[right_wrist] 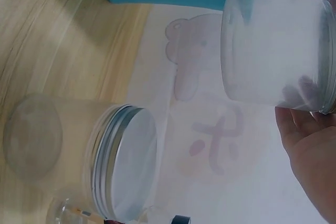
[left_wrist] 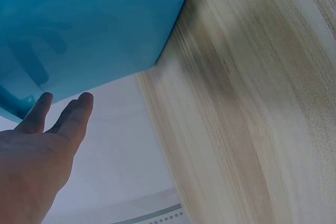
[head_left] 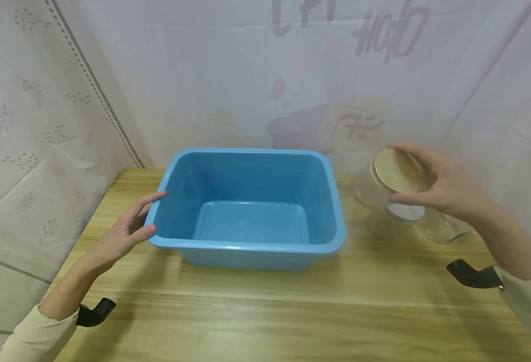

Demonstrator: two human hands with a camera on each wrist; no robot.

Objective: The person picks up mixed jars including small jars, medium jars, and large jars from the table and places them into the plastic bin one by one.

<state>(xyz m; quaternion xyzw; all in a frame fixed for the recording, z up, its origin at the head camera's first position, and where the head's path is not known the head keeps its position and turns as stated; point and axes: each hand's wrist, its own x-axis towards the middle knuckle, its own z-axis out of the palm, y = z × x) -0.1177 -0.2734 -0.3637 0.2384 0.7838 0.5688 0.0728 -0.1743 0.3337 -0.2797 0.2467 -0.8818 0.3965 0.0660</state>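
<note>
A blue plastic basin (head_left: pixel 247 247) stands on the wooden table. My left hand (head_left: pixel 118 236) is at its left end, with thumb and fingertips touching the rim; in the left wrist view the hand (left_wrist: pixel 44 150) shows straight fingers beside the outer wall. Over on the right, my right hand (head_left: pixel 455 188) grips a clear jar by its lid (head_left: pixel 394 171), thumb and fingers around the lid's edge. In the right wrist view this jar (right_wrist: pixel 273 51) is off the table and looks empty. Just below it stands a second clear jar with a silver lid (right_wrist: pixel 134 166).
Another clear container (head_left: pixel 437 229) sits right of the second jar, partly hidden by my right hand and forearm. Behind the wooden table (head_left: pixel 265 322) hangs a printed pale cloth (head_left: pixel 229 75), with more cloth at both sides.
</note>
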